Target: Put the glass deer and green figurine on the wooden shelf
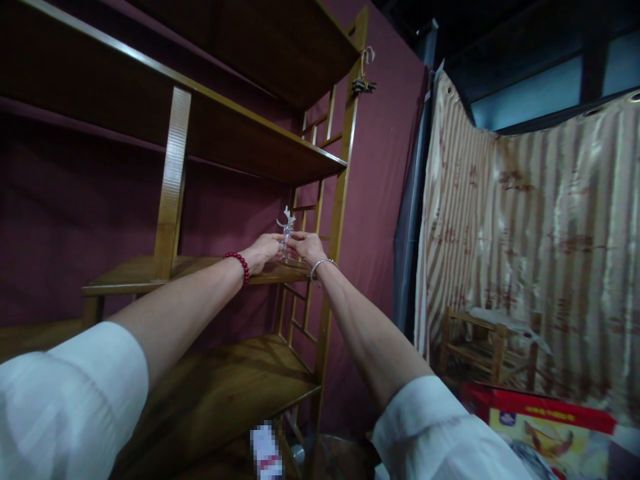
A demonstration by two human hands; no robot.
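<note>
Both my arms reach forward to the small middle shelf [200,265] of a wooden rack. Between my hands stands a clear, glass-like deer figurine [287,223] with pale branching antlers, upright at the shelf's right end. My left hand [267,251], with a red bead bracelet at the wrist, has its fingers closed on the figurine's left side. From the right, my right hand [309,247], a silver bangle at its wrist, pinches the same figurine. Fingers cover much of its body, and I cannot tell whether its base rests fully on the wood.
A wooden divider [173,180] stands left of my hands, and an upper shelf [260,137] hangs over them. The rack's post [345,147] rises at the right. Further right are a striped curtain [500,220], a wooden stool [493,340] and a red-and-yellow box [545,423].
</note>
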